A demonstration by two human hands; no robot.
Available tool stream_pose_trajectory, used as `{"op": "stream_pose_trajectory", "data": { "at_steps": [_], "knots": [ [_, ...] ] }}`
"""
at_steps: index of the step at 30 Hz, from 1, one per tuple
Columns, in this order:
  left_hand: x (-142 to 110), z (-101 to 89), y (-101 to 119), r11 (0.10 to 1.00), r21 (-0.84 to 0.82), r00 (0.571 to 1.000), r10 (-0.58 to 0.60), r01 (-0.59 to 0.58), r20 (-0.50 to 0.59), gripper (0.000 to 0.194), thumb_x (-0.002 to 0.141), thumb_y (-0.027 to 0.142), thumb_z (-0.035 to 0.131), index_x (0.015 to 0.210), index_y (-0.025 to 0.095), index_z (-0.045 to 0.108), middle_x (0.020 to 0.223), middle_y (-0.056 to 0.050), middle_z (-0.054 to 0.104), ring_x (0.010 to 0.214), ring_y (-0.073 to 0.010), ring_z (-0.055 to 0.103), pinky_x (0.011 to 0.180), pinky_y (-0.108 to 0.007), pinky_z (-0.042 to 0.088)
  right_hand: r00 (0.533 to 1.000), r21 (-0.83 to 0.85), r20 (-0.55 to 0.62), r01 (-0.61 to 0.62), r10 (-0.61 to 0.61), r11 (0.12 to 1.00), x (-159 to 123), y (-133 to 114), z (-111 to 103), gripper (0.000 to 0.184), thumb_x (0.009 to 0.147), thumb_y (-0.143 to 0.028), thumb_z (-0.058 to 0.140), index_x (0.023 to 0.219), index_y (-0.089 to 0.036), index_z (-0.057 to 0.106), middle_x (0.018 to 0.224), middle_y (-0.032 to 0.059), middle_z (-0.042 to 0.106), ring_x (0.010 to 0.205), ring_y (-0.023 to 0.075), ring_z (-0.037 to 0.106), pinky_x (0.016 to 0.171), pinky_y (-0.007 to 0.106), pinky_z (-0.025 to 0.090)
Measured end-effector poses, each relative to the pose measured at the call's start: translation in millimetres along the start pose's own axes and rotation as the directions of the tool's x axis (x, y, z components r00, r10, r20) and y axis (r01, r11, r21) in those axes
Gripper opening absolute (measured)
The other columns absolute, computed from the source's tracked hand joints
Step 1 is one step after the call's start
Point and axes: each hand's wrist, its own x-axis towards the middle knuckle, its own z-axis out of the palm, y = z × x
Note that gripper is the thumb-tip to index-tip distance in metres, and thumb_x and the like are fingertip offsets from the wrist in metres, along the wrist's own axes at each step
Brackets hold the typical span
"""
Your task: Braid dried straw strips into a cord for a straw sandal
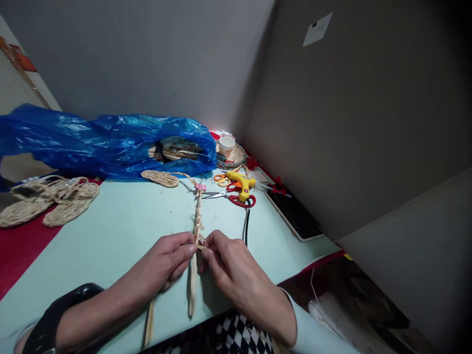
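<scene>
A straw braid (pixel 198 216) lies along the pale green table (pixel 121 231), its far end held by a pink clip (pixel 200 186). My left hand (pixel 165 263) and my right hand (pixel 228 268) meet at the braid's near end, both pinching the loose straw strands there. Unbraided strands (pixel 191 290) trail from my fingers toward the table's front edge. A black band sits on my left wrist.
A blue plastic bag (pixel 106 140) with woven pieces lies at the back. Woven straw soles (pixel 51 199) rest at the left. A yellow glue gun (pixel 241 184), red-handled scissors (pixel 232 196), a paper cup (pixel 226 145) and a dark tablet (pixel 293 211) sit at the right.
</scene>
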Motion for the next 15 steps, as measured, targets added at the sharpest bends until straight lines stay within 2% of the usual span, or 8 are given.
{"op": "stream_pose_trajectory", "data": {
  "at_steps": [4, 6, 8, 12, 13, 15],
  "knots": [
    [-0.4, 4.2, 2.2, 1.0, 0.024, 0.997, -0.013, 0.015, -0.071, 0.034, 0.078, 0.049, 0.07, 0.068, 0.019, 0.056, 0.045, 0.006, 0.058, 0.033, -0.0036, 0.03, 0.036, -0.017, 0.021, 1.0, -0.093, 0.005, -0.006, 0.006, 0.996, -2.2, -1.5, 2.2, 0.017, 0.103, -0.026, 0.042, 0.088, -0.022, 0.049, 0.078, 0.0055, 0.066, 0.061, 0.0169, 0.051, 0.06, 0.029, 0.032],
    [1.0, 4.7, 1.4, 1.0, 0.012, 0.997, -0.015, 0.016, -0.08, 0.031, 0.075, 0.045, 0.072, 0.067, 0.018, 0.06, 0.048, 0.002, 0.063, 0.033, -0.0056, 0.04, 0.037, -0.019, 0.028, 1.0, -0.14, -0.015, 0.014, -0.016, 0.99, -3.5, 0.8, 5.2, 0.017, 0.103, -0.027, 0.042, 0.088, -0.022, 0.05, 0.076, 0.0056, 0.066, 0.059, 0.0172, 0.05, 0.058, 0.029, 0.029],
    [3.3, 4.7, -0.4, 0.999, -0.01, 0.996, -0.034, 0.034, -0.078, 0.031, 0.074, 0.045, 0.071, 0.063, 0.017, 0.062, 0.043, 0.003, 0.059, 0.033, -0.0072, 0.043, 0.037, -0.019, 0.028, 0.999, -0.169, -0.018, 0.033, -0.036, 0.985, -5.0, 3.7, 7.5, 0.016, 0.101, -0.025, 0.043, 0.089, -0.022, 0.052, 0.076, 0.0058, 0.067, 0.06, 0.0178, 0.052, 0.058, 0.029, 0.029],
    [9.9, 5.9, -3.8, 0.997, -0.051, 0.995, -0.069, 0.066, -0.077, 0.036, 0.069, 0.051, 0.069, 0.054, 0.021, 0.056, 0.032, 0.014, 0.03, 0.029, -0.0025, 0.013, 0.034, -0.02, 0.009, 0.995, -0.179, 0.058, 0.089, -0.08, 0.98, -2.4, 8.4, 4.9, 0.014, 0.093, -0.018, 0.048, 0.094, -0.024, 0.06, 0.078, 0.005, 0.069, 0.062, 0.0186, 0.053, 0.058, 0.028, 0.031],
    [11.6, 6.5, -4.4, 0.997, -0.057, 0.995, -0.063, 0.058, -0.083, 0.037, 0.067, 0.052, 0.07, 0.051, 0.022, 0.053, 0.032, 0.015, 0.027, 0.03, -0.0022, 0.009, 0.034, -0.021, 0.006, 0.991, -0.181, 0.089, 0.115, -0.1, 0.977, -0.1, 8.6, 2.3, 0.015, 0.089, -0.015, 0.05, 0.094, -0.024, 0.062, 0.078, 0.0046, 0.069, 0.062, 0.0181, 0.052, 0.058, 0.028, 0.031],
    [14.2, 7.4, -5.7, 0.997, -0.065, 0.994, -0.035, 0.028, -0.103, 0.038, 0.064, 0.052, 0.07, 0.05, 0.023, 0.049, 0.034, 0.012, 0.033, 0.03, -0.0026, 0.012, 0.036, -0.022, 0.004, 0.979, -0.161, 0.153, 0.161, -0.137, 0.974, 5.8, 7.4, -4.9, 0.017, 0.084, -0.013, 0.053, 0.09, -0.024, 0.065, 0.076, 0.0034, 0.068, 0.06, 0.0162, 0.05, 0.058, 0.027, 0.032]
  ]
}}
